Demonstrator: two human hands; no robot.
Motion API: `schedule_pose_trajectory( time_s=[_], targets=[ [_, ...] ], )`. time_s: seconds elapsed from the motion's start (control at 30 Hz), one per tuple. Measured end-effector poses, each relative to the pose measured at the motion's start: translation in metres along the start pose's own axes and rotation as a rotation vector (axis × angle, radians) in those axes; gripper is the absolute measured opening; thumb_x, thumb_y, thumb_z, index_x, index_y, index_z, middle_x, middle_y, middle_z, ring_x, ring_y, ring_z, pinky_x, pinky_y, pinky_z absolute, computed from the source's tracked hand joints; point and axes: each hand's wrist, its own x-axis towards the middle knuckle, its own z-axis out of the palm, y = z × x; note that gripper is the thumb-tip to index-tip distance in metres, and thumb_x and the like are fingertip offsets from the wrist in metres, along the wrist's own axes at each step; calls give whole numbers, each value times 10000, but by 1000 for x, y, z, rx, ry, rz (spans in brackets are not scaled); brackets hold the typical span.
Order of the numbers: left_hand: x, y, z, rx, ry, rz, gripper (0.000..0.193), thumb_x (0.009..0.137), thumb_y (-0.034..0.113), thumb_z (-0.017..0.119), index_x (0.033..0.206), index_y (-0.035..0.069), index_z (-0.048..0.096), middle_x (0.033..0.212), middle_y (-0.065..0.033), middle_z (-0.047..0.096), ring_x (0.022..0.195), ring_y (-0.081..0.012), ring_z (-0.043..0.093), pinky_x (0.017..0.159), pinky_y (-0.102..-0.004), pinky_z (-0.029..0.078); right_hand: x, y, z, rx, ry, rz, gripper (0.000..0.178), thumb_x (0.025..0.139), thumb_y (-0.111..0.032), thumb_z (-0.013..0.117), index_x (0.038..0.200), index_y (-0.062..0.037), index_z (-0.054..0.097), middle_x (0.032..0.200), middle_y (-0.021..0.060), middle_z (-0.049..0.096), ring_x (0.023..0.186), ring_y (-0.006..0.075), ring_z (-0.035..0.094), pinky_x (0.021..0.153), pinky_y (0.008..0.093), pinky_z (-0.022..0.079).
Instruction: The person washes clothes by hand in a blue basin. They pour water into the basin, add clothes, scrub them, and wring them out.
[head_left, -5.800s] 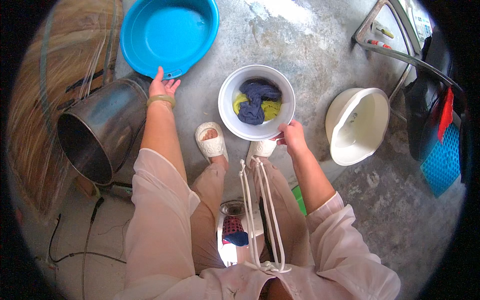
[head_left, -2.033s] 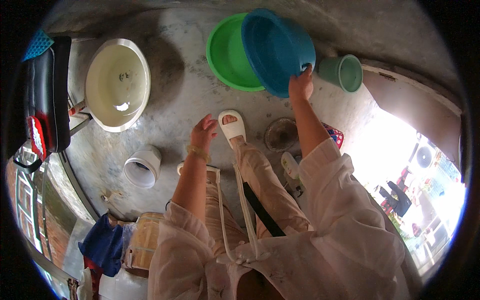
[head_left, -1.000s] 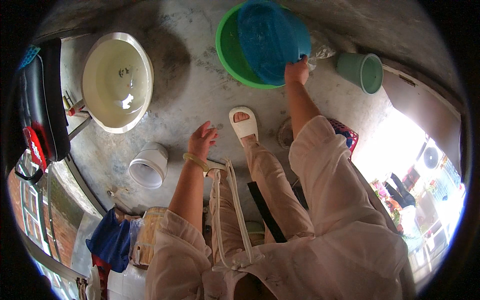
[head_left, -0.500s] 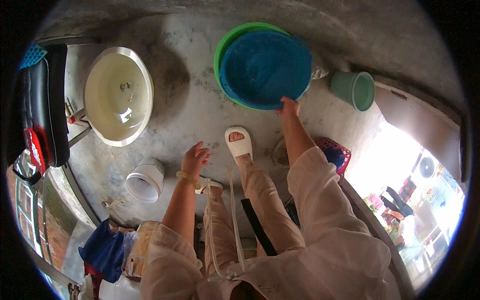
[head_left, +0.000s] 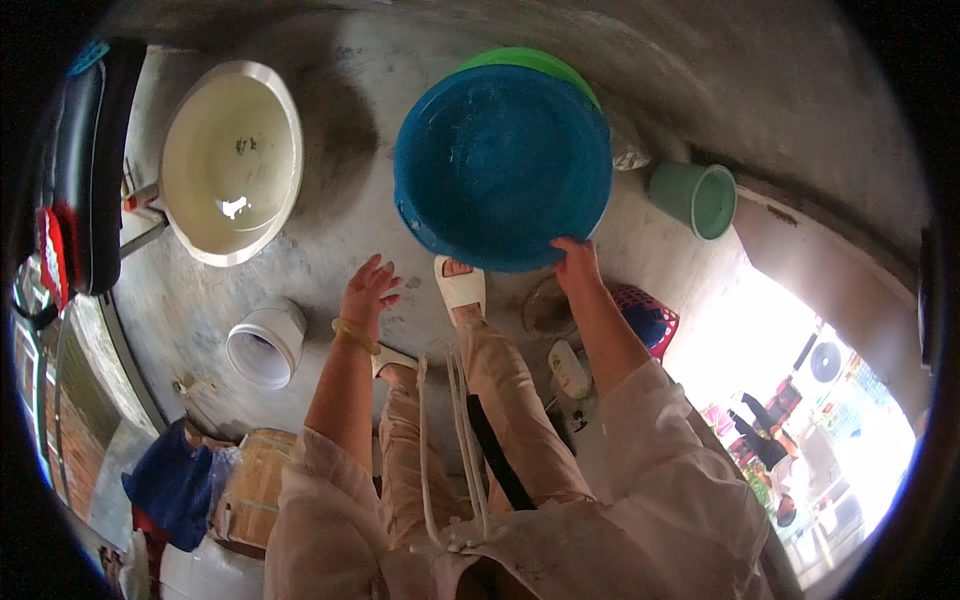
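Note:
A round blue basin (head_left: 505, 165) is gripped at its near right rim by my right hand (head_left: 577, 266), thumb over the edge. It overlaps a bright green basin (head_left: 545, 64), of which only the far rim shows. My left hand (head_left: 368, 290), with a bangle at the wrist, hangs in the air short of the blue basin's left side. Its fingers are spread and nothing is in them.
A cream basin (head_left: 180, 165) holding some water stands at the left. Below it sits a white bucket (head_left: 285, 325). A pale green bucket (head_left: 675, 190) is by the wall at right, near a bright doorway (head_left: 740, 330). A red basket (head_left: 668, 310) lies beside my right forearm.
My right hand has drawn the blue basin nearer and to the left, so it hides more of the green one. My left hand has shifted slightly up and left, still free.

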Motion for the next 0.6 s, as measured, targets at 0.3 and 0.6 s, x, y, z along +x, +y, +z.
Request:
schedule_pose_trajectory(
  time_s=[0.3,0.6],
  targets=[
    [-39,-7,-63,-297,-36,86,444,769,156,662,1168,37,509,1076,-91,581,985,-233,537,858,-375,418,-89,25,24,-251,-314,28,584,639,-14,626,1192,16,440,1156,176,517,1004,338,509,854,451,409],
    [-111,-99,-160,-512,250,227,427,637,-14,565,1063,-1,534,998,-119,596,885,-275,567,809,-393,451,-143,67,84,-661,-620,-18,567,674,-33,609,1210,24,435,1150,150,533,1026,302,519,914,422,379]
  ],
)
